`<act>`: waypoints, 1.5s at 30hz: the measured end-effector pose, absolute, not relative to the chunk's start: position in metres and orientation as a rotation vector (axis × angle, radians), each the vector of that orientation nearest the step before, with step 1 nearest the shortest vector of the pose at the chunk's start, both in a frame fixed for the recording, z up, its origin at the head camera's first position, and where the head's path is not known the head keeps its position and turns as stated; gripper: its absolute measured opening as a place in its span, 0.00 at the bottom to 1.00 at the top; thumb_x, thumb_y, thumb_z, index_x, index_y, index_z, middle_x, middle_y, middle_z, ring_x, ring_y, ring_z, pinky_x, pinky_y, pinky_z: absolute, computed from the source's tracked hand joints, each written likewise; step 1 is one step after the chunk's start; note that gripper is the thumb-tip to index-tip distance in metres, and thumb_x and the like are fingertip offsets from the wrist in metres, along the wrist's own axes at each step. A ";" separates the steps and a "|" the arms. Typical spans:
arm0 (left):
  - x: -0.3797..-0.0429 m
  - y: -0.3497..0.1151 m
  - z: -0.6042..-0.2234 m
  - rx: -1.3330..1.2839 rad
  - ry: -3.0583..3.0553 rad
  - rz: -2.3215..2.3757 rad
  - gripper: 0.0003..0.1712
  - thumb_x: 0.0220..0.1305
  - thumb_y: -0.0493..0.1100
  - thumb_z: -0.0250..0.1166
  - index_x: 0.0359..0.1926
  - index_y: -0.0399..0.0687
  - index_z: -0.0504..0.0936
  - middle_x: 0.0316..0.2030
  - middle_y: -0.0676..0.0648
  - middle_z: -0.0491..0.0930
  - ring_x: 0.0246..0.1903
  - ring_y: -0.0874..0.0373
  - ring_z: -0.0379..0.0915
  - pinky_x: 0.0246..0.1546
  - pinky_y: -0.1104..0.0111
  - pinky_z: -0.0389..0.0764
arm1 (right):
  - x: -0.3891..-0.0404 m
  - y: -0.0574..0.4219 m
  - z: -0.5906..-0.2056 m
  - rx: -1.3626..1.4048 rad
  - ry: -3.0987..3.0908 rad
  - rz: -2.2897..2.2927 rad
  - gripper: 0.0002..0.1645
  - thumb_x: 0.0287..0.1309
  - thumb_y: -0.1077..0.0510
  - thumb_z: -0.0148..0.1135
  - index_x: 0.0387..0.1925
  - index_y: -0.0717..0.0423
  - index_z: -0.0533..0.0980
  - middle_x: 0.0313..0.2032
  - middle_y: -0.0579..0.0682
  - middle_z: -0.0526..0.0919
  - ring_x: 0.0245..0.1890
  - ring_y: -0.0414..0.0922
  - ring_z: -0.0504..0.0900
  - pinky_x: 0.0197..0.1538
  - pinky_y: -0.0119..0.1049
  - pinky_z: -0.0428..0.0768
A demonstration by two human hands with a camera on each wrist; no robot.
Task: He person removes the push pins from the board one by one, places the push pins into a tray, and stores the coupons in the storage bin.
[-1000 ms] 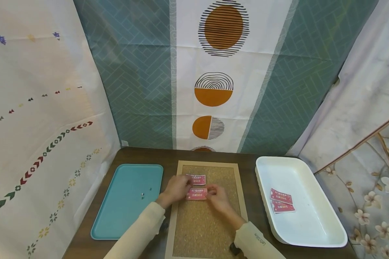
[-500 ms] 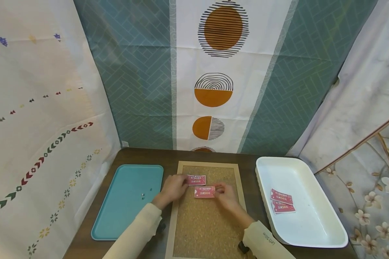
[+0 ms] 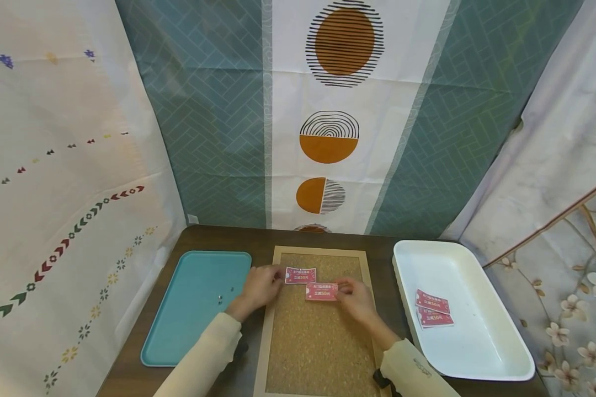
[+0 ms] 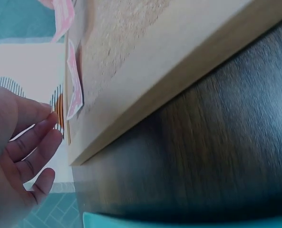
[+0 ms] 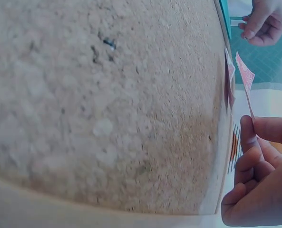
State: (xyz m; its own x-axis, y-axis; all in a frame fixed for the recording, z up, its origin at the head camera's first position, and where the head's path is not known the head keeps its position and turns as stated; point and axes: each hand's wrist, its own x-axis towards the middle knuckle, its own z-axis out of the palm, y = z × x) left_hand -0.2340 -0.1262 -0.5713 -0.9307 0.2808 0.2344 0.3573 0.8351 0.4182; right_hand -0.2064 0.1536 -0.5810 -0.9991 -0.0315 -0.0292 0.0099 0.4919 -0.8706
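Held by its right end, a pink coupon is pinched between the thumb and fingers of my right hand. The right wrist view shows this coupon edge-on, raised off the cork board. Another pink coupon lies on the upper part of the board, a tiny dot at its top edge and its end lifting a little. Just left of it is my left hand, thumb and forefinger tips together. In the right wrist view a tiny glint, like a small silver pin, shows at those fingertips.
On the left stands a teal tray with several tiny silver and dark pieces. At right, a deep white tray holds pink coupons. The board's wooden frame rises above the dark table. Cloths hang behind.
My right hand has carried its coupon to the right and slightly up, out from below the one on the board. My left hand has drawn back left, uncovering that coupon's left end.
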 end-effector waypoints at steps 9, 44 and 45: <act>-0.229 -0.138 -0.572 -0.449 -2.855 -0.763 0.02 0.60 0.38 0.68 0.35 0.49 0.83 0.29 0.54 0.81 0.26 0.64 0.72 0.30 0.68 0.76 | -0.204 0.165 -0.574 0.034 2.676 -1.576 0.16 0.55 0.66 0.66 0.47 0.61 0.80 0.31 0.53 0.87 0.26 0.42 0.80 0.26 0.34 0.75; -0.224 -0.167 -0.571 -0.339 -2.861 -0.673 0.04 0.62 0.36 0.66 0.34 0.51 0.80 0.27 0.54 0.78 0.27 0.60 0.71 0.33 0.63 0.75 | -0.208 0.221 -0.550 0.033 2.835 -1.421 0.16 0.57 0.62 0.65 0.49 0.58 0.79 0.32 0.52 0.86 0.29 0.44 0.79 0.30 0.35 0.76; -0.223 -0.168 -0.571 -0.335 -2.865 -0.667 0.05 0.62 0.36 0.65 0.34 0.51 0.80 0.27 0.54 0.78 0.27 0.60 0.71 0.33 0.62 0.74 | -0.208 0.222 -0.549 0.035 2.831 -1.426 0.16 0.58 0.62 0.65 0.49 0.58 0.79 0.32 0.52 0.86 0.30 0.44 0.79 0.31 0.35 0.76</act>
State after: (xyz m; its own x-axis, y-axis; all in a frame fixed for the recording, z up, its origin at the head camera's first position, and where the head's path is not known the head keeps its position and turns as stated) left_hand -0.2235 -0.1680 -0.5709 -0.9582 0.1767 0.2249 0.2579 0.8738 0.4123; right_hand -0.2085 0.2221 -0.5493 -0.9993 0.0327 0.0153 0.0071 0.5953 -0.8035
